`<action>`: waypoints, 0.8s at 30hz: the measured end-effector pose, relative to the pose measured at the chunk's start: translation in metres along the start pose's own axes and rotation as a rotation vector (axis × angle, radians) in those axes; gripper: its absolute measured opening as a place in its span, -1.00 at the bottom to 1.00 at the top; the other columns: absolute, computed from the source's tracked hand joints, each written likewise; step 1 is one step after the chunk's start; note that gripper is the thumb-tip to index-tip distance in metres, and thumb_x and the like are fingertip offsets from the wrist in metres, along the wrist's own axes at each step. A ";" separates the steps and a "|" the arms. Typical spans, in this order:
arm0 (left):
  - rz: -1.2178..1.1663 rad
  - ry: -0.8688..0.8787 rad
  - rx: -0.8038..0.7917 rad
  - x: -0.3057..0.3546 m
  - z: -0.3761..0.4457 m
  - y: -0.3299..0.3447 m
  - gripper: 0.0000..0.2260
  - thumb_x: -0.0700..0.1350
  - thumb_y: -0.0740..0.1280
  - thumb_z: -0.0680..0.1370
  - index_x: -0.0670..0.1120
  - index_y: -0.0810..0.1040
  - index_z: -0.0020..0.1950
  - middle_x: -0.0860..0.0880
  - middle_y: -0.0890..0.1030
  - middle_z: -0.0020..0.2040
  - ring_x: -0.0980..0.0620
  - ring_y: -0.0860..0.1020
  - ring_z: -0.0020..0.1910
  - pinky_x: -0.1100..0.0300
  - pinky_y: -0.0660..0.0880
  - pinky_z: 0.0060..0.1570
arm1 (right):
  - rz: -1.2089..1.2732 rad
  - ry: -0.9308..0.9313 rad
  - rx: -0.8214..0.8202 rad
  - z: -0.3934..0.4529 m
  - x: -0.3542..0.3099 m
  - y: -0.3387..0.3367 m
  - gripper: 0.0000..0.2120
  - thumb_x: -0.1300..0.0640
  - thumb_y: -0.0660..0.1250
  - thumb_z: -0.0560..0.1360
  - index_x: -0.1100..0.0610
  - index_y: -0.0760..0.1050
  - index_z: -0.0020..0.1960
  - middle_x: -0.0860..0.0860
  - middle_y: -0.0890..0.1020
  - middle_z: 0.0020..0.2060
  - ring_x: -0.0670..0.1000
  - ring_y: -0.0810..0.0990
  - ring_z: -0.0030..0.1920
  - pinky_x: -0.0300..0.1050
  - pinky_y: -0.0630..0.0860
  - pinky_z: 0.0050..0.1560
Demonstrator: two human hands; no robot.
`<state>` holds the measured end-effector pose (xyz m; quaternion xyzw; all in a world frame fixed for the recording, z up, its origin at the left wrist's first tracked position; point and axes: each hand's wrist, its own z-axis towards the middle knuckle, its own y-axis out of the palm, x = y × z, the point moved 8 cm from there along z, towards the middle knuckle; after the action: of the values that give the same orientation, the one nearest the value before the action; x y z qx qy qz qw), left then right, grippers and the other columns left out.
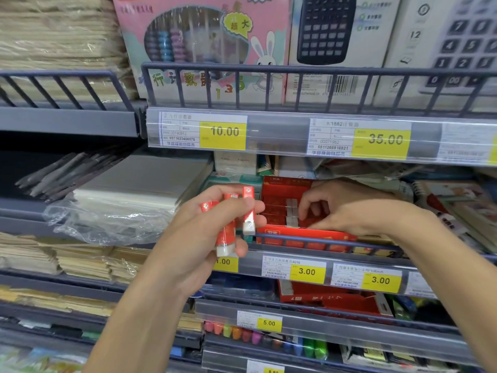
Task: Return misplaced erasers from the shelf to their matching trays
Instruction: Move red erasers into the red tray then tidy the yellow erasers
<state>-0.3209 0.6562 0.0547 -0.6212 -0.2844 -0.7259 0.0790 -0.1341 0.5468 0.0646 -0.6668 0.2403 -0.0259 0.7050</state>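
Note:
My left hand is shut on three red-sleeved white erasers, held upright in front of the middle shelf. Just to their right stands a red cardboard eraser tray behind the shelf's front rail. Rows of red-sleeved erasers lie inside it, their white ends showing. My right hand reaches into the tray from the right, fingertips pinched down on the erasers there. Whether it grips one I cannot tell, since the fingers cover that spot.
A second red tray sits on the shelf below. A plastic-wrapped paper stack lies left of the tray, notebooks to its right. A pink abacus box and calculator boxes stand on the shelf above. Colourful markers fill the lowest shelf.

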 end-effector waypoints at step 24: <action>0.056 0.065 0.113 -0.001 -0.002 0.003 -0.72 0.03 0.61 0.39 -0.08 0.67 -0.03 -0.13 0.76 -0.04 -0.03 0.73 -0.19 0.24 0.40 -0.57 | 0.657 -0.231 0.376 -0.049 -0.088 -0.025 -0.77 0.24 0.42 0.52 0.00 0.63 0.12 -0.06 0.71 -0.09 -0.01 0.66 -0.14 -0.12 0.62 -0.10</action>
<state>-0.3212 0.6525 0.0546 -0.5997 -0.3047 -0.7260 0.1432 -0.2226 0.5304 0.1154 -0.4122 0.3513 0.2326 0.8078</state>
